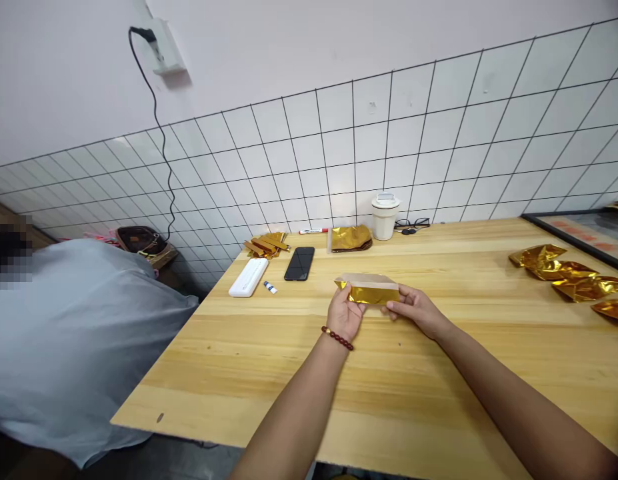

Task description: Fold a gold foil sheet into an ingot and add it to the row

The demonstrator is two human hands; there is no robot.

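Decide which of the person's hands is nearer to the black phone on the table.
Left. The left hand holds the gold paper just right of and below the phone; the right hand is farther right.

Two bare forearms in view, no sleeves showing. Left hand (345, 313): bare, no ring or glove seen. Bead bracelet (337, 339) round left wrist: small round beads, dark red-brown, single strand, snug fit. Right hand (417, 311): bare; wrist without watch or band. Fingernails too small to tell. Rest of body out of frame; no clothing of wearer seen.
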